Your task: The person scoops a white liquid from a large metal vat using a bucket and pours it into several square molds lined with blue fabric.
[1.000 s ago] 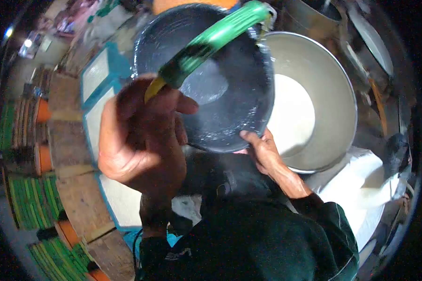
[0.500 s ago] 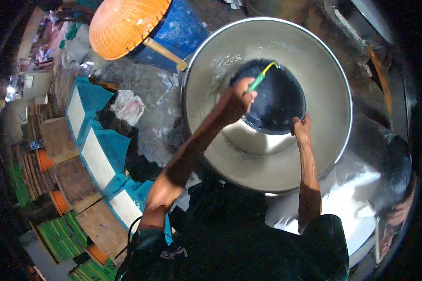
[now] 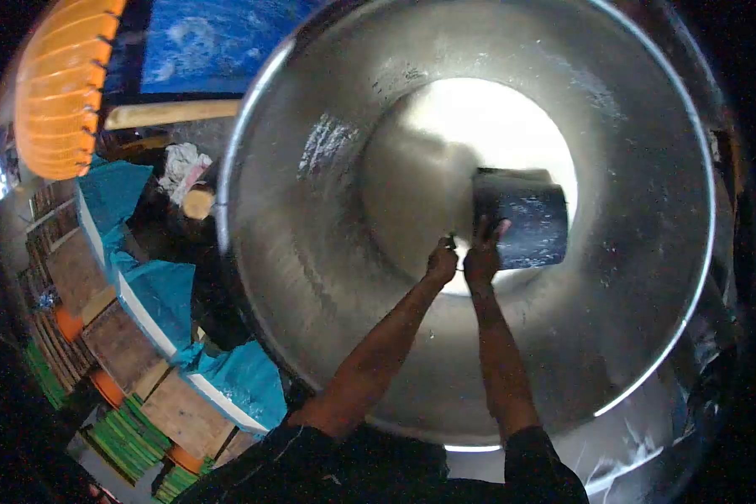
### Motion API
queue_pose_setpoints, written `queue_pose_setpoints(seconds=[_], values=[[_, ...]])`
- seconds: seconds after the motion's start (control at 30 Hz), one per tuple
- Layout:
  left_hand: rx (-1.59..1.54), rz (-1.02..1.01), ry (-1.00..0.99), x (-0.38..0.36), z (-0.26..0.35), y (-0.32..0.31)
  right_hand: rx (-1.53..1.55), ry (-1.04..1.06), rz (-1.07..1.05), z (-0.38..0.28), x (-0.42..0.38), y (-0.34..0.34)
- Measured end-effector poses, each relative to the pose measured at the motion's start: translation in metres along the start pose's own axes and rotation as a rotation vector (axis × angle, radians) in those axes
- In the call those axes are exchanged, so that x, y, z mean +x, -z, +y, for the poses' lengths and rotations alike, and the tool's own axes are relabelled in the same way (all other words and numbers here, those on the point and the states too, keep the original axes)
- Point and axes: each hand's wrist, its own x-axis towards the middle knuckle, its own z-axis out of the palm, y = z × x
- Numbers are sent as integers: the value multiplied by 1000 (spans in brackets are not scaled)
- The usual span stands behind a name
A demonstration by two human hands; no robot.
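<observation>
The dark bucket [image 3: 529, 223] has now come down low inside the big metal pot [image 3: 311, 244] and is tilted over, near the pale bottom [image 3: 496, 118], so anything loose in it may slide toward its lower side, though I cannot tell where its mouth is facing. The right hand [image 3: 481, 262] seems to grip the bucket at its near left side, with fingers laid on the wall. Just beside it, the left hand [image 3: 442, 262] is closed around a small dark thing [image 3: 451, 240], too blurred to name, and appears apart from the bucket.
</observation>
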Motion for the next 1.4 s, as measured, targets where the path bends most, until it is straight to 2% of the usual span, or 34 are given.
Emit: queue_pose_setpoints(seconds=[0.03, 0.07, 0.1, 0.13, 0.2, 0.23, 0.3, 0.4, 0.43, 0.47, 0.5, 0.57, 0.63, 0.67, 0.7, 0.73, 0.77, 0.8, 0.83, 0.87, 0.9, 0.93, 0.97, 1.0, 1.07, 1.1, 1.17, 1.23, 1.27, 1.33, 1.4], values=[[-129, 139, -80, 13, -38, -3, 12, 74, 105, -11, -9, -29], [-57, 148, 112, 11, -32, 15, -80, 97, 85, -36, -15, -32], [14, 152, 302, 7, -26, 41, -15, 65, -114, -60, -14, -12], [15, 152, 309, 9, -39, 61, 66, 68, -126, -72, -21, -33], [-88, 120, 334, 11, -79, 99, 313, -48, -368, -92, -26, -40], [-143, 109, 338, 14, -95, 114, 315, -41, -367, -100, -21, -32], [-203, 104, 340, 6, -85, 134, 328, -23, -527, -112, -16, -19], [32, 224, 229, -12, -79, 144, 404, -7, -502, -104, -20, -24], [19, 241, 140, -16, -83, 142, 405, 0, -502, -95, -27, -29], [1, 267, 37, -11, -83, 138, 437, 4, -344, -80, -31, -44], [-7, 282, 23, -12, -71, 137, 470, 9, -187, -62, -31, -50], [-56, 214, -89, -33, -17, 135, 627, -234, -393, -27, -10, -20], [0, 265, -195, -68, 51, 128, 542, -372, -530, 4, 9, 8], [125, 247, -322, -80, 57, 116, 755, -153, -297, 38, -6, -1], [269, 255, -434, -85, 63, 104, 874, -180, -375, 76, -11, -54], [411, 277, -548, -90, 68, 92, 1021, -119, -315, 92, -17, -46], [434, 260, -572, -102, 81, 88, 1346, -275, -375, 94, -22, -44], [456, 244, -597, -114, 94, 84, 1268, -122, -278, 121, -29, -68], [430, 186, -559, -133, 119, 86, 1274, -191, -369, 117, -29, -40], [405, 130, -519, -152, 145, 88, 1295, -159, -408, 126, -32, -31], [359, 97, -460, -156, 156, 86, 1348, -188, -314, 125, -37, -16], [313, 68, -399, -159, 167, 83, 1216, -249, -212, 183, -42, -128], [154, 93, -327, -157, 169, 72, 1152, -327, -347, 166, -36, -69], [466, 136, -636, -139, 150, 53, 1077, -393, -486, 148, -29, -7], [154, 305, -758, -163, 177, 49, 1170, -448, -493, 160, -20, 19], [115, 396, -878, -175, 190, 42, 1146, -474, -446, 178, -25, 20], [226, 90, -503, -235, 248, 71, 1213, -461, -380, 154, -30, 102], [121, 52, -677, -285, 279, 92, 1279, -447, -350, 146, -42, 165], [94, -8, -647, -322, 303, 110, 1364, -434, -312, 144, -45, 191], [52, 93, -842, -356, 321, 99, 1427, -380, -265, 139, -65, 266], [-47, 111, -975, -399, 341, 107, 1338, -539, -124, 123, -81, 327]])
